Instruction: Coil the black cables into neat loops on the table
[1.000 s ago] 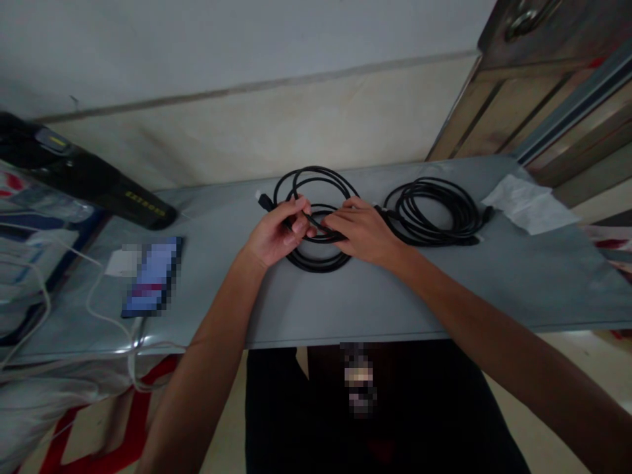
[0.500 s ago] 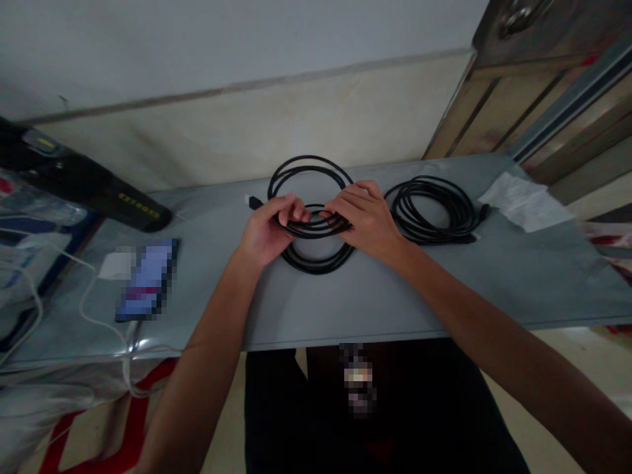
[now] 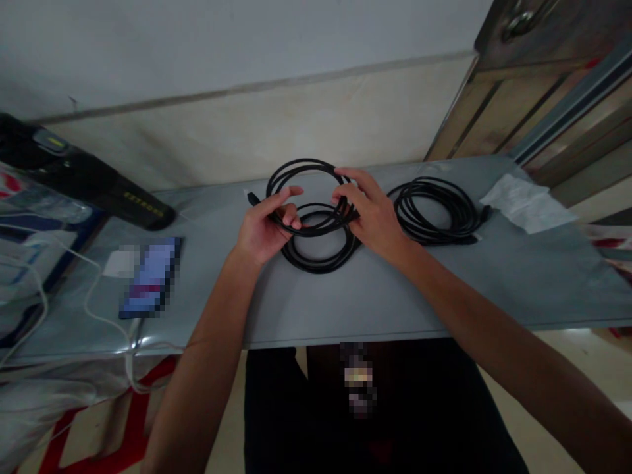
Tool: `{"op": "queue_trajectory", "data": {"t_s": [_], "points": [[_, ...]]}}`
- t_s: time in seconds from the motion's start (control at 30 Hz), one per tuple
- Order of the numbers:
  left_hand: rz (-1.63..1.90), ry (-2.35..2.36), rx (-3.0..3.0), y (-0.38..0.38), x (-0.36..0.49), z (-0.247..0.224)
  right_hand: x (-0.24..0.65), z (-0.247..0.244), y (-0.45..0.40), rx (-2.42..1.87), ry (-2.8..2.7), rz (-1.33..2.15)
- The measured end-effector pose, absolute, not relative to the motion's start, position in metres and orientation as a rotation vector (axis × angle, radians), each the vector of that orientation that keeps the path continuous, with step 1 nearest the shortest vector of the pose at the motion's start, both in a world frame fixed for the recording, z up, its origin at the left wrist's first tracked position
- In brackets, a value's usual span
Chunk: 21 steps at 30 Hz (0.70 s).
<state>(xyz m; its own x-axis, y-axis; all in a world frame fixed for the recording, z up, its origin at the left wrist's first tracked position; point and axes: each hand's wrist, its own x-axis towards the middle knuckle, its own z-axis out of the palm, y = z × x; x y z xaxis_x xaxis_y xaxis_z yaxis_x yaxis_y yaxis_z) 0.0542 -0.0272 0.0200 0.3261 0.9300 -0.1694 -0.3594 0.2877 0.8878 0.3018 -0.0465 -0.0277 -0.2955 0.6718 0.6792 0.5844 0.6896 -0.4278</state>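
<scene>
A looped black cable [image 3: 305, 162] is held up above the grey table, tilted, between my two hands. My left hand [image 3: 266, 227] closes on the left side of the loops, with a dark plug end [image 3: 253, 199] sticking out past it. At the right side, my right hand [image 3: 368, 210] grips the loops between thumb and curled fingers. Below the raised loops, more black cable turns [image 3: 318, 268] show lower, over the tabletop. Just right of my right hand lies a second coiled black cable [image 3: 434, 240], its connector ends at its right edge.
On the grey table [image 3: 316, 309] a crumpled white sheet [image 3: 528, 204] lies at the right. A phone with a blurred screen [image 3: 153, 276] and white cords [image 3: 89, 296] are at the left. A black cylindrical device [image 3: 99, 184] leans in from the far left. A wall [image 3: 276, 131] stands behind.
My right hand has shifted slightly and its fingers have moved up along the right side of the loops. The left hand keeps its hold nearly in place.
</scene>
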Motion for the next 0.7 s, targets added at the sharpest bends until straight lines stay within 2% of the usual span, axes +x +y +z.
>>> {"op": "queue_trajectory", "data": {"t_s": [0.33,0.7], "points": [[1.172,0.885,0.8,-0.01,0.048,0.008,0.304,-0.036,-0.04,-0.925,-2.004,0.279],[1.459,1.029,1.128,-0.004,0.039,-0.013,0.304,-0.04,-0.039,-0.92,-2.071,0.34]]}}
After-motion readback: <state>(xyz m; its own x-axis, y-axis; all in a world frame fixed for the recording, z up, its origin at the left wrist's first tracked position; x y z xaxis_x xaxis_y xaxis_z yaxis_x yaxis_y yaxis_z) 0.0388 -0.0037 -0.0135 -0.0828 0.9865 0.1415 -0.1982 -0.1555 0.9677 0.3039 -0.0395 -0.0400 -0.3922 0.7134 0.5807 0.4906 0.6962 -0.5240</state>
